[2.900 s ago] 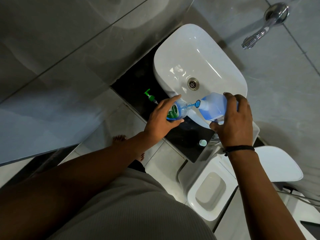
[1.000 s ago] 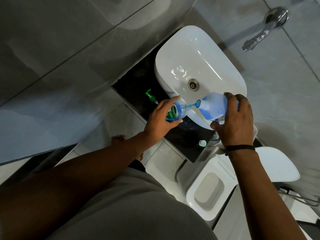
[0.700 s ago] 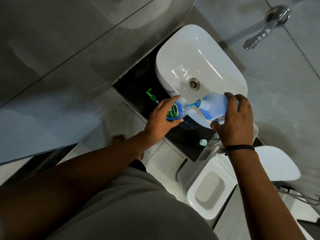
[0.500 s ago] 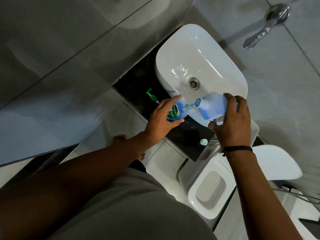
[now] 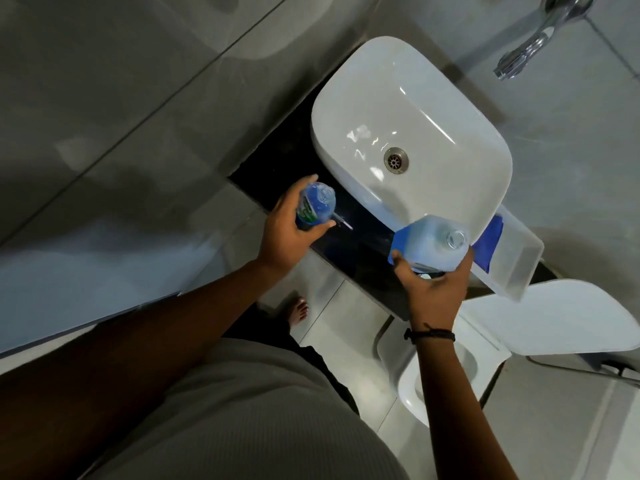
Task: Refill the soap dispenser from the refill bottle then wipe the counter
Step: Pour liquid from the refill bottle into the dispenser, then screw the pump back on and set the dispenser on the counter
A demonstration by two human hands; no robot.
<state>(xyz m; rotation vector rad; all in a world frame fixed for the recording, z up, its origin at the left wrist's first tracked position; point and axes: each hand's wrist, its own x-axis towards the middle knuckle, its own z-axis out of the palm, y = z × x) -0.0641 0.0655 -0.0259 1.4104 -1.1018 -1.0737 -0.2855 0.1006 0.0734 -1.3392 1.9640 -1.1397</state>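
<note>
- Left hand [image 5: 284, 233]: fingers wrapped round the soap dispenser, thumb on the near side, fingertips on the far side.
- Soap dispenser [image 5: 317, 206]: small clear bottle with a green label, blue liquid inside, pump off and mouth open, upright within the left fingers, over the black counter [image 5: 360, 247] just beside the basin.
- Right hand [image 5: 433, 289]: fingers clamped on the refill bottle from below, thumb at its left edge, remaining fingertips up its right side.
- Refill bottle [image 5: 426, 247]: larger translucent bottle holding pale blue liquid, uncapped neck pointing up, roughly upright, carried above the right palm; well apart from the dispenser.
- Basin [image 5: 408, 109]: white, rounded, metal drain at centre; lies beyond both sets of fingertips.
- Tap [image 5: 530, 46]: chrome, wall-mounted, far beyond the right fingers.
- Clear tray [image 5: 519, 265]: holds something blue, just right of the right fingertips.
- Toilet [image 5: 554, 320]: white, lid raised, below the right wrist.
- Black wristband [image 5: 429, 336]: on the right wrist.
</note>
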